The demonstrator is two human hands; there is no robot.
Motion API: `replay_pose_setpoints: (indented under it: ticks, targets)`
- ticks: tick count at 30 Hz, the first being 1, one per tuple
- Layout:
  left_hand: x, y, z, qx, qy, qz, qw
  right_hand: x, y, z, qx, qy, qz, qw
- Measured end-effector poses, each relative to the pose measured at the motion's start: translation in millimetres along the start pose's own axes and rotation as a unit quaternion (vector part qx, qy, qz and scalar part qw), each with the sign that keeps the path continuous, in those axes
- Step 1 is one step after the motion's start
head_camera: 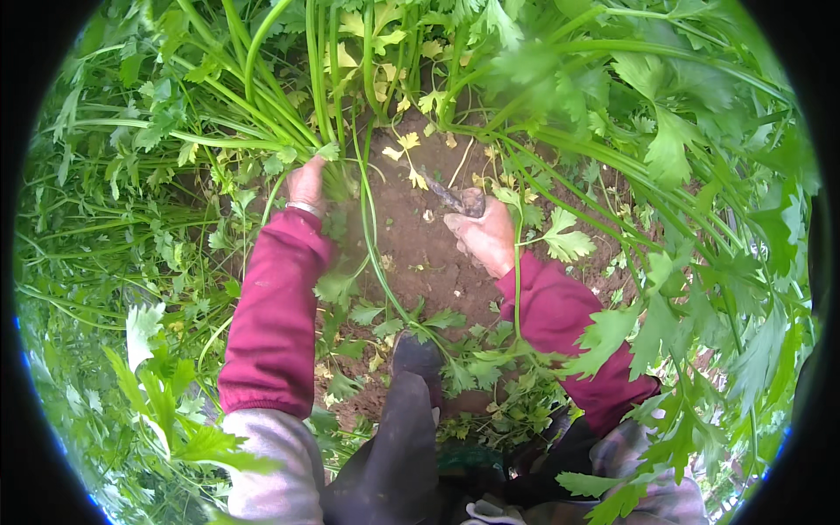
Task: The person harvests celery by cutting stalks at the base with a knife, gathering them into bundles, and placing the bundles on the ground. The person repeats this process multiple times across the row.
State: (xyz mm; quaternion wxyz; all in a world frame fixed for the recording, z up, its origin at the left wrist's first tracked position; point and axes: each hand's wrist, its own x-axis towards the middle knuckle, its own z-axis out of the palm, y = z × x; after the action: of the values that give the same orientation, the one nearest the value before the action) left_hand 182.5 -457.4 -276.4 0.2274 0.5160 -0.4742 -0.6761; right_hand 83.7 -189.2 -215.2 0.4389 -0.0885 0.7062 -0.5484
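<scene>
My left hand (306, 185) grips a bunch of celery stalks (289, 131) low down, close to the soil. The fingers are mostly hidden behind the stalks. To the right, my right hand (484, 233) is closed around the handle of a small dirt-covered hand tool (467, 201). Its narrow dark blade (438, 187) points up and left, above the bare soil (413, 230). Because of the dirt, the exact kind of tool is not clear. A loose thin celery stem (371, 230) runs down between my hands.
Standing celery plants (453, 59) rise ahead, with yellowed leaves (407, 147) near their bases. Long stalks (610, 157) lean over from the right, and leaves (604, 335) overlap my right sleeve. Cut or fallen leaves (479, 367) lie around my dark shoe (417, 357).
</scene>
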Motion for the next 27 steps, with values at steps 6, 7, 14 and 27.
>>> replay_pose_setpoints:
  ticks: [6,7,14,27]
  targets:
    - [12,-7,1,-0.006,-0.029,0.003,1.0,15,-35,9,0.063,-0.006,0.076,0.995]
    - [14,-8,-1,-0.002,-0.002,-0.005,1.0,25,-44,15,0.068,-0.017,0.094,0.993]
    - [22,-11,-30,-0.026,-0.041,-0.015,0.999,-4,-5,21,0.104,0.036,0.116,0.987]
    - [0,-15,-34,-0.038,0.004,0.013,0.999,-17,38,74,0.201,0.107,0.029,0.973]
